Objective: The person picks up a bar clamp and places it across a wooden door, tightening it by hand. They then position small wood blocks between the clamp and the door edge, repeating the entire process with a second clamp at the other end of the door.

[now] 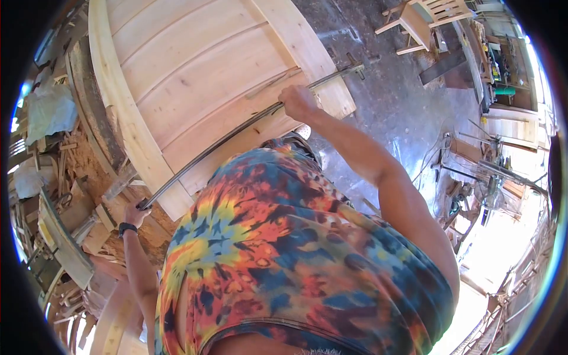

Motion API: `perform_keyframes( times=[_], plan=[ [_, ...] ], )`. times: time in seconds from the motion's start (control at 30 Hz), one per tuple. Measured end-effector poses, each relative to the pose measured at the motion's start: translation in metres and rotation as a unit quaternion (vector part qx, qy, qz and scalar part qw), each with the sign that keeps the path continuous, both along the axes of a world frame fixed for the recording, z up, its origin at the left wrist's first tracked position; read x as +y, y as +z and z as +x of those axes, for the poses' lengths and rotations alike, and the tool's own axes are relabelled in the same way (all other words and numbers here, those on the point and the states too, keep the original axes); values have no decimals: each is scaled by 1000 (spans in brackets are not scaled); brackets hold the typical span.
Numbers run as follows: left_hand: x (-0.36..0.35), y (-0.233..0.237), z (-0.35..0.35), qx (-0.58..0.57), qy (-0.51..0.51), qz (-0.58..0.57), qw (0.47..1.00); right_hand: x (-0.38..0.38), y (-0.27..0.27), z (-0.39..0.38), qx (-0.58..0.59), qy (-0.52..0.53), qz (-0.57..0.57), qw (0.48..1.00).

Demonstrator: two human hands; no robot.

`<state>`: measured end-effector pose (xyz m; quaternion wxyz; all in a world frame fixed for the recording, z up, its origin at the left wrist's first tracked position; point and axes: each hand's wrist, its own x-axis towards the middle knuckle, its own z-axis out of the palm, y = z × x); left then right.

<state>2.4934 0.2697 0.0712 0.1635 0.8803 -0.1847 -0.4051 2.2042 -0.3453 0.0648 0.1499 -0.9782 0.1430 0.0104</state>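
A wooden panel door [207, 77] with wide pale boards between two thick side rails lies in front of me. Across its near end runs a long dark metal bar clamp [228, 137], with a cross handle at its far right end. My right hand [297, 102] is closed in a fist around the bar near the right rail. At the opposite end, past the left rail, my left hand [136, 214] grips the clamp's end; its fingers are partly hidden. A dark band circles my left wrist.
To the left are wood offcuts, sawdust [89, 157] and a plastic bag [52, 112]. A wooden chair [417, 26] stands on the concrete floor [378, 118] at upper right. More timber and tools line the right side.
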Motion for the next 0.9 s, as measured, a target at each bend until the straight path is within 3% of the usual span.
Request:
perform_keyframes(
  times=[0.1,0.13,0.17,0.2,0.23,0.27,0.3,0.43,0.53,0.9],
  plan=[
    [9,-24,1,-39,-11,48,998,-1,-28,-5,-35,-27,-24,999],
    [8,-21,1,-75,-67,79,992,-4,-40,-7,27,-63,-21,997],
    [-5,-10,-3,-64,-74,15,995,-7,-56,-11,-38,-85,-10,996],
    [-16,-1,-5,-80,-126,85,985,-9,-54,-13,-12,-58,-7,998],
    [9,-25,-1,-6,-22,-100,995,-16,-56,-11,-59,25,0,998],
    [-1,-16,1,-68,-92,61,991,-15,-50,-11,-74,33,9,997],
    [-1,-9,-8,-88,-75,3,993,-5,-30,-6,-85,41,13,995],
    [-43,19,-12,-68,-87,104,988,14,7,8,-56,33,-7,998],
    [-53,4,-13,-91,-117,94,984,16,15,13,-26,39,-7,999],
    [-42,-6,-4,-108,-45,-6,993,16,15,11,-30,68,-9,997]
  ],
)
